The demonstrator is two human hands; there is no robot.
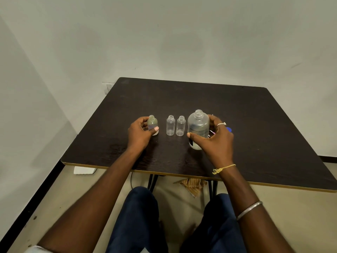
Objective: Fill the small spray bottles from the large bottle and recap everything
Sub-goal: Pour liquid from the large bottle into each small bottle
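On the dark table (182, 99) stands a large clear bottle (198, 123) with its cap off; my right hand (217, 137) is wrapped around its right side. My left hand (139, 133) grips a small uncapped bottle (152, 123) that stands on the table at the left. Between them two more small clear bottles (170, 125) (180, 126) stand upright side by side, uncapped and apparently empty. A blue cap (228, 129) peeks out behind my right hand, along with small pink and white parts (211, 132) that my fingers mostly hide.
The table's near edge (182, 175) runs just above my knees. A white block (84, 170) and a striped cloth (193, 186) lie on the floor under the table. Walls close in on the left and behind.
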